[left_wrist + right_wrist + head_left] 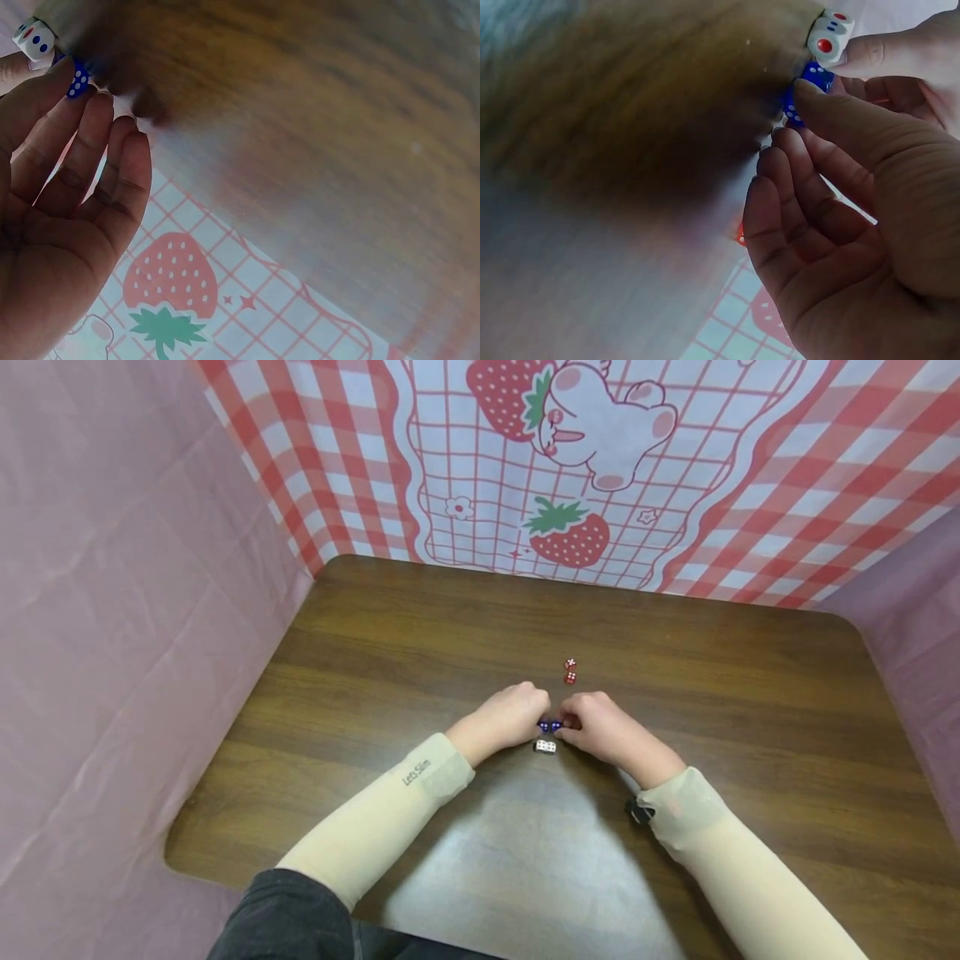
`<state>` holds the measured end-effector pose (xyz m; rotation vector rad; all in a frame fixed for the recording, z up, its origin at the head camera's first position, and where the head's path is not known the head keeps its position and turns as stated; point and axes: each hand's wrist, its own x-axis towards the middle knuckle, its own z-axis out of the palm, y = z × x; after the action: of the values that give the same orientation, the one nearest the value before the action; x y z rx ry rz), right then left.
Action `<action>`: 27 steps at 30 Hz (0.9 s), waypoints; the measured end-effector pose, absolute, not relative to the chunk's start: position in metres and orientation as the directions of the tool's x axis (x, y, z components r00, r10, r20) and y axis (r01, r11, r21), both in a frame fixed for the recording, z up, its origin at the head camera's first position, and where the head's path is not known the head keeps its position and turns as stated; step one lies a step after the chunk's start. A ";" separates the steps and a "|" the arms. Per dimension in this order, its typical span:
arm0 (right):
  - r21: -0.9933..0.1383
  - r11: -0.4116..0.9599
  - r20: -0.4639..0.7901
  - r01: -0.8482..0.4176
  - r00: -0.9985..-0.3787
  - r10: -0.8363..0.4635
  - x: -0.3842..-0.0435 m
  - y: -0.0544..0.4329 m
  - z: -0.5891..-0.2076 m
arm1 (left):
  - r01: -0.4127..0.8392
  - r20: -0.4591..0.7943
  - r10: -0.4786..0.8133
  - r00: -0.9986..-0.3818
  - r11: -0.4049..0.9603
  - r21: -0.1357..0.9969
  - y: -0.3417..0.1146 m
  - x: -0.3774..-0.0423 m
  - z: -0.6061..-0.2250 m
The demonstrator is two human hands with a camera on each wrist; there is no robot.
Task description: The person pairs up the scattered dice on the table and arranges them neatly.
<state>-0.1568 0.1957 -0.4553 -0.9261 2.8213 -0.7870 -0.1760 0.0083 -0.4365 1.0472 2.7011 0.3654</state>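
Two blue dice with white pips sit side by side on the table between the hands. My left hand (512, 714) pinches the left blue die (544, 727) between thumb and fingertips. From the other side, my right hand (602, 728) pinches the right blue die (556, 725). In the wrist views the blue die at the left fingertips (78, 79) and the blue die at the right ones (820, 74) are partly covered by thumbs. A pair of white dice (545, 747) lies just on the near side of the blue ones.
Beyond the hands, two red dice (571, 677) stand one behind the other on the brown wooden table (420, 635). A checked strawberry cloth (360, 460) hangs along the far edge. Pink cloth (112, 610) covers the left side, with more at the right.
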 end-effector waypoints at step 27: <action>-0.500 0.670 0.121 -0.548 -0.810 -0.573 -0.155 0.195 -0.458 | 0.637 -0.136 0.704 -0.697 0.695 0.334 0.007 -0.179 -0.435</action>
<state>-0.1549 0.1950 -0.4576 -0.9504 2.8279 -0.8233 -0.1793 0.0071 -0.4347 1.0702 2.6521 0.3835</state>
